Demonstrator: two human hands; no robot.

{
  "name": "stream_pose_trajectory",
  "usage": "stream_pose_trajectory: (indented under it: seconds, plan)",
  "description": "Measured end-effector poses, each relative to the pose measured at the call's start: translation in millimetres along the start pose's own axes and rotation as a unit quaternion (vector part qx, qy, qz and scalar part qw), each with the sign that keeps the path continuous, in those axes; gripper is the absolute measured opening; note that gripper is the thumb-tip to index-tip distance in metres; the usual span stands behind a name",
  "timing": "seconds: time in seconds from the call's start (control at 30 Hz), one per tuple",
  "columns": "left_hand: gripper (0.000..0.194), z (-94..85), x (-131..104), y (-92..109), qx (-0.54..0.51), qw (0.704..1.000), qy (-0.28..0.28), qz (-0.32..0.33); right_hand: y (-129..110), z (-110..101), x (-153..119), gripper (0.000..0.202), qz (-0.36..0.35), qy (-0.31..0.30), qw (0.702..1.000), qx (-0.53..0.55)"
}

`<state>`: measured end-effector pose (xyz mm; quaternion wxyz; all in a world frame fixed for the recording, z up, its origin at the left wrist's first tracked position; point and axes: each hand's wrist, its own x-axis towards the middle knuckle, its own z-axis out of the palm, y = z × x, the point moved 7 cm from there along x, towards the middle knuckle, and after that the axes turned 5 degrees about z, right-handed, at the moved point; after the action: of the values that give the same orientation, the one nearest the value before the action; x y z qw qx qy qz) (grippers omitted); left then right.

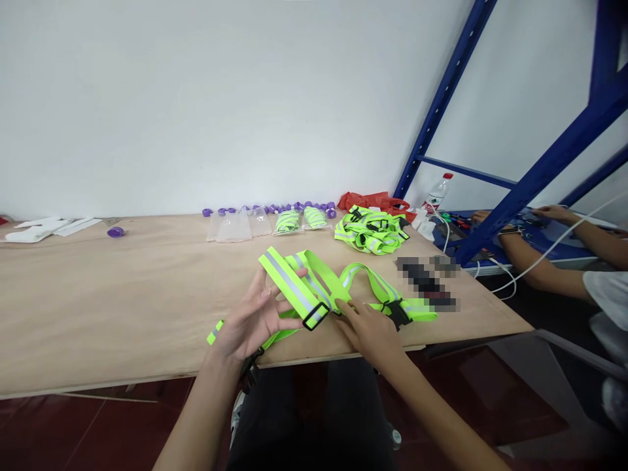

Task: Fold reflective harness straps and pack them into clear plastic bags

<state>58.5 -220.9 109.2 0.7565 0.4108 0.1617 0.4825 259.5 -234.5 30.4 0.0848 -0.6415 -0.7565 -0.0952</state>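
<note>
A neon yellow-green reflective strap (290,282) with a grey stripe is held above the front edge of the table. My left hand (258,314), palm turned up, holds a folded length of it across the fingers, with a black slider buckle (316,316) at its lower end. My right hand (370,330) is closed over the strap near its middle; the exact grip of its fingertips is partly hidden. Further strap loops out to the right, where a black clip buckle (397,314) lies on the table. Another strap end (214,332) shows left of my left wrist.
A heap of similar straps (371,230) lies at the back right, before a red bag (375,201). Packed straps (288,222), clear bags (229,226) and purple rolls (297,206) line the wall. A blue metal frame (534,176) stands right; beyond it a co-worker's arms (540,261) show.
</note>
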Motion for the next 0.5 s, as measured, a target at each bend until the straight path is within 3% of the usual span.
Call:
stream_pose_trajectory:
  seconds: [0.17, 0.3, 0.4, 0.5]
  plan:
    - [0.042, -18.2, 17.7, 13.6, -0.1, 0.992, 0.06, 0.057, 3.7, 2.5, 7.6, 0.033, 0.022, -0.002, 0.999, -0.027]
    - [0.042, -31.4, 27.6, 25.5, -0.179, 0.969, 0.111, 0.129, 7.0, 1.3, 9.9, 0.029, 0.039, -0.01, 0.999, -0.026]
    - [0.043, -28.1, 28.9, 34.9, -0.178, 0.964, 0.105, 0.17, 5.5, -0.4, 9.3, 0.028, 0.039, -0.019, 0.999, -0.03]
    - [0.046, -10.0, 25.4, 50.4, -0.12, 0.969, 0.07, 0.204, 4.1, -3.0, 9.5, 0.039, 0.047, -0.024, 0.998, -0.042]
